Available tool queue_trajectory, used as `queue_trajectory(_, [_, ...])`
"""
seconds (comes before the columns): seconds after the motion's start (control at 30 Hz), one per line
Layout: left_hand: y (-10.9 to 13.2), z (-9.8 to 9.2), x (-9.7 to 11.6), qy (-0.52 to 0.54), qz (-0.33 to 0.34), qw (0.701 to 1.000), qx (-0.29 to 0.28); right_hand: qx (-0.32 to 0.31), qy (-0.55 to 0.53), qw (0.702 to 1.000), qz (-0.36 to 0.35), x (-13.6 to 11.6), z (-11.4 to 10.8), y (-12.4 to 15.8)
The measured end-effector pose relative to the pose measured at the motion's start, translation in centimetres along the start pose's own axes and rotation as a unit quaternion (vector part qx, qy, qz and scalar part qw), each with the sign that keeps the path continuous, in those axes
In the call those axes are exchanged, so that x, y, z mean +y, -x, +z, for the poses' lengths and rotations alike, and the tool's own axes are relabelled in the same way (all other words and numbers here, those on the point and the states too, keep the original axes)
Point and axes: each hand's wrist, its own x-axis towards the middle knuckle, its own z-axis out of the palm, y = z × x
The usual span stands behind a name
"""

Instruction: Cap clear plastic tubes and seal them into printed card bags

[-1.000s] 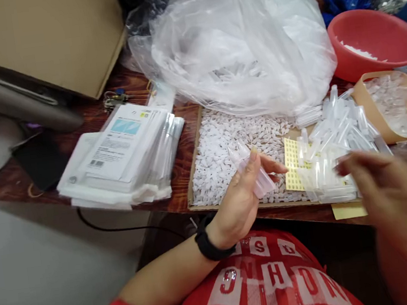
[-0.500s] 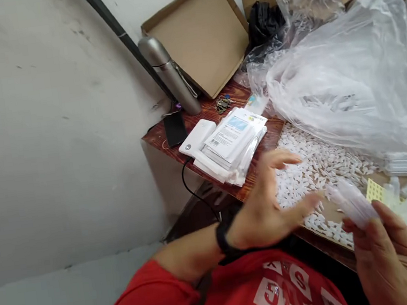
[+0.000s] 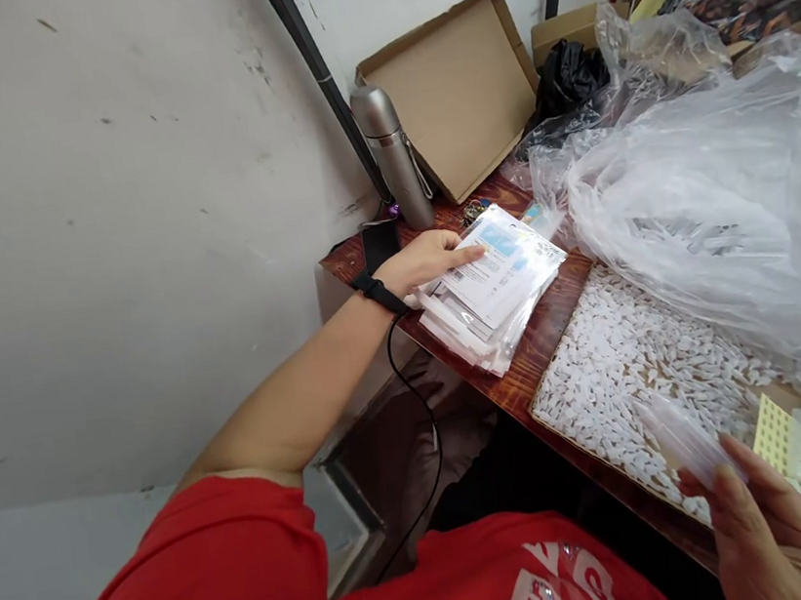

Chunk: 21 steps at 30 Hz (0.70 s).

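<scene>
At the stack of flat clear packets with printed cards (image 3: 466,321), my left hand (image 3: 429,259) has its thumb on top of the uppermost packet (image 3: 506,261) and its fingers at the far left edge. It grips that packet, which lies slightly askew over the others. Low on the right, my right hand (image 3: 769,517) pinches several slim clear plastic tubes (image 3: 685,440) between thumb and fingers. The tubes point up and left, above a cardboard tray of small white plastic pieces (image 3: 603,381).
A steel flask (image 3: 393,158) and a black phone (image 3: 379,244) stand and lie behind my left hand. Keys (image 3: 474,212) lie by the packets. A large clear bag (image 3: 719,199) fills the right side. A yellow sticker sheet (image 3: 773,433) is near my right hand. A black cable (image 3: 432,424) hangs off the table edge.
My left hand has gone from beside the tubes to the packet stack and closed on the top packet. My right hand still holds the tubes. The view has shifted.
</scene>
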Motion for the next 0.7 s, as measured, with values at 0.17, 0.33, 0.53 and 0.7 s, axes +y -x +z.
queue_trajectory(0.17, [0.6,0.3,1.1,0.103,0.028,0.994,0.015,-0.036,0.003,0.999,0.032,0.6,-0.5,-0.4])
queue_trajectory(0.33, [3.9,0.3,4.1,0.176,0.139,0.967,0.122,-0.001,-0.009,1.000,0.007,-1.4,0.1,-0.1])
queue_trajectory(0.53, [9.7,6.7,7.9,0.396,0.123,0.909,-0.030,0.015,-0.106,0.994,0.025,-4.2,-0.8,1.3])
queue_trajectory(0.7, [10.7,15.4,8.4,0.537,0.040,0.839,-0.086,0.029,-0.081,0.996,-0.028,-5.0,-1.6,2.6])
